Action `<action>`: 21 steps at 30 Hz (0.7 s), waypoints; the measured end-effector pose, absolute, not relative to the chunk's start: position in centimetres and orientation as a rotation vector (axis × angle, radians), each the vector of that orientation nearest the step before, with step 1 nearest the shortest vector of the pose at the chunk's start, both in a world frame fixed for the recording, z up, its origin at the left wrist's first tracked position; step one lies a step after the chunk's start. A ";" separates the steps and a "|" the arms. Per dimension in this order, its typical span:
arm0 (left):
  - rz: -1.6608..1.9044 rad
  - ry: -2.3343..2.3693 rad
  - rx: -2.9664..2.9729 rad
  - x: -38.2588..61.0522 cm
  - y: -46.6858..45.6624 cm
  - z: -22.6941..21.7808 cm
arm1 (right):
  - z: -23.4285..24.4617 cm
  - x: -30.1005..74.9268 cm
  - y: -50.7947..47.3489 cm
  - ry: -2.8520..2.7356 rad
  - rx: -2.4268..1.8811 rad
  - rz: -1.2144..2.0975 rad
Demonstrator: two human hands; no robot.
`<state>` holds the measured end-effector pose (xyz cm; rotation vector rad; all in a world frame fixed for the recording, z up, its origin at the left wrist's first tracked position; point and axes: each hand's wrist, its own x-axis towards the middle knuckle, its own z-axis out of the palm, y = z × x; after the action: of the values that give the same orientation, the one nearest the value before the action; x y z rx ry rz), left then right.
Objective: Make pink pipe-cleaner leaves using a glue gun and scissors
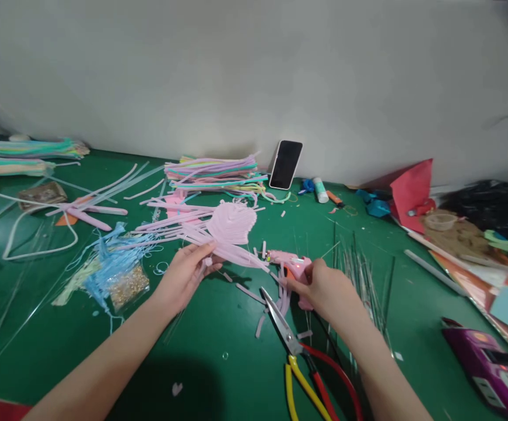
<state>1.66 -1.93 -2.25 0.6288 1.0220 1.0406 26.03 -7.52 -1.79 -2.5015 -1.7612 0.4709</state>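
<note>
My left hand (192,266) pinches a bundle of pale pink pipe cleaners (240,255) between thumb and fingers. Just beyond it lies a flat leaf-shaped piece (233,222) made of the same pipe cleaners, with loose strands running off to the left. My right hand (330,289) is closed around the pink hot glue gun (289,260), whose nozzle points left toward the bundle; an orange trigger shows by my fingers. Short cut pipe cleaner pieces (282,298) lie under the gun. Scissors (291,339) with red and yellow handles rest in front, blades slightly apart.
A phone (286,165) leans on the wall beside a stack of coloured pipe cleaners (214,172). Blue tassels (116,263) and a bag of gold beads (129,286) lie left. Thin wires (363,286) spread at right, near a purple device (491,368) and red paper (412,190).
</note>
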 end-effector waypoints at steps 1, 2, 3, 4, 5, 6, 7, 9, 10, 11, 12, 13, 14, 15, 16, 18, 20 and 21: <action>1.056 1.006 0.594 1.7 -1.8 -2.4 | -1.7 25.9 -7.5 -1.762 -2.510 0.471; 1.070 0.995 0.553 1.6 -1.7 -2.6 | -1.6 25.9 -7.6 -1.758 -2.517 0.474; 1.083 0.986 0.507 1.6 -1.6 -2.7 | -1.5 26.0 -7.6 -1.751 -2.524 0.486; 1.096 0.975 0.458 1.5 -1.5 -2.7 | -1.5 26.0 -7.6 -1.748 -2.530 0.501; 1.105 0.962 0.411 1.5 -1.4 -2.7 | -1.4 26.1 -7.7 -1.751 -2.538 0.502; 1.110 0.950 0.369 1.4 -1.2 -2.7 | -1.4 26.2 -7.8 -1.762 -2.553 0.478; 1.114 0.939 0.336 1.3 -1.1 -2.7 | -1.3 26.3 -7.9 -1.782 -2.576 0.427; 1.112 0.928 0.294 1.1 -0.9 -2.6 | -0.9 26.5 -7.9 -1.834 -2.615 0.269; 1.111 0.928 0.280 1.1 -0.8 -2.6 | -0.5 26.5 -7.6 -1.856 -2.610 0.179; 1.111 0.927 0.268 1.0 -0.8 -2.6 | -0.1 26.5 -7.2 -1.875 -2.577 0.110; 1.111 0.922 0.261 1.0 -0.7 -2.6 | 0.4 26.5 -6.5 -1.893 -2.522 0.079; 1.111 0.915 0.255 1.0 -0.7 -2.6 | 0.8 26.3 -5.5 -1.918 -2.442 0.079; 1.109 0.909 0.250 1.0 -0.7 -2.6 | 1.2 26.0 -4.4 -1.959 -2.361 0.130; 1.106 0.902 0.248 1.0 -0.7 -2.5 | 1.5 25.7 -3.1 -2.005 -2.307 0.246; 1.104 0.898 0.247 1.0 -0.7 -2.5 | 1.5 25.3 -1.8 -2.055 -2.293 0.404; 1.097 0.901 0.243 1.0 -0.8 -2.5 | 1.2 24.4 0.7 -2.132 -2.273 0.555; 1.095 0.907 0.238 0.9 -0.9 -2.4 | 0.3 23.5 2.6 -2.193 -2.248 0.660; 1.094 0.908 0.235 0.9 -0.9 -2.3 | -0.2 23.2 3.3 -2.208 -2.238 0.695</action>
<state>0.90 -0.91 -2.35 0.2354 0.9080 1.0945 23.17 3.34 -0.16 -2.2385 -2.2076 0.6946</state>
